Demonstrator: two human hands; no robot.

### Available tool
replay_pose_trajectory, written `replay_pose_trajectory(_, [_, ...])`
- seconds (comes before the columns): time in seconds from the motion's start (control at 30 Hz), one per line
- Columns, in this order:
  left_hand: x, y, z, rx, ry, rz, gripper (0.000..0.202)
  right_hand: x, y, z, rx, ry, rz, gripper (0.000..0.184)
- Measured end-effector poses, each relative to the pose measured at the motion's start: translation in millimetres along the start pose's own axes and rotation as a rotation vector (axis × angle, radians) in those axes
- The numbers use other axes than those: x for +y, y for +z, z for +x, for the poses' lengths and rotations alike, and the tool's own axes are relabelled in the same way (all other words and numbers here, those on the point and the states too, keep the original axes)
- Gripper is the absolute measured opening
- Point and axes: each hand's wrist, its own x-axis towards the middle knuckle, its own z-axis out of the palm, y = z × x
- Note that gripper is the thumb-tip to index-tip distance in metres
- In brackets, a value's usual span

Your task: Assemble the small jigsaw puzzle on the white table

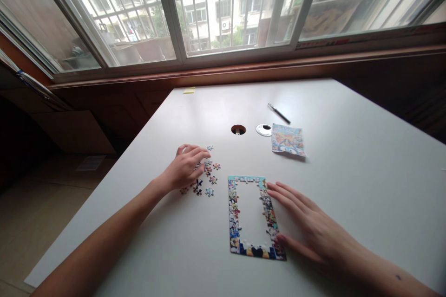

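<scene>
A jigsaw border frame (pixel 234 216), colourful with a blank middle, lies on the white table (pixel 348 171). My right hand (pixel 306 225) rests flat beside its right edge, fingers stretched out and touching the frame. My left hand (pixel 186 167) lies over a scatter of loose puzzle pieces (pixel 210 180) to the left of the frame, fingers curled down onto them; whether a piece is pinched I cannot tell.
A small colourful packet (pixel 287 139) lies beyond the frame, with a black pen (pixel 278 113) further back. A round cable hole (pixel 238 129) and its white cap (pixel 264 130) sit mid-table. A yellow note (pixel 189 90) lies near the window-side edge.
</scene>
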Motion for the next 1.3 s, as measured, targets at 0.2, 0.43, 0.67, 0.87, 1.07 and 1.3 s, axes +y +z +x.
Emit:
replay_pose_trajectory(0.2, [-21, 4.6, 35, 0.047, -0.039, 0.011, 0.032, -3, -4, 2, -0.006, 0.015, 0.024, 0.073])
replay_pose_trajectory(0.43, [-36, -0.4, 68, 0.001, -0.026, -0.01, 0.016, -6, -6, 3, -0.012, 0.027, 0.055, 0.07])
replay_pose_trajectory(0.67, [-42, -4.6, 68, -0.051, -0.025, -0.104, 0.01, -6, -7, 5, -0.019, 0.024, 0.092, 0.071])
replay_pose_trajectory(0.87, [-36, -11.0, 69, -0.029, -0.06, -0.257, 0.015, -11, -12, 5, -0.006, 0.026, 0.147, 0.069])
replay_pose_trajectory(1.07, [31, -8.6, 45, -0.017, 0.008, -0.609, 0.018, -28, -37, 27, 0.198, 0.15, 0.326, 0.011])
replay_pose_trajectory(1.3, [87, 25.1, 0, 0.311, -0.039, -0.893, 0.008, -50, -55, 112, 0.054, -0.104, 0.371, 0.006])
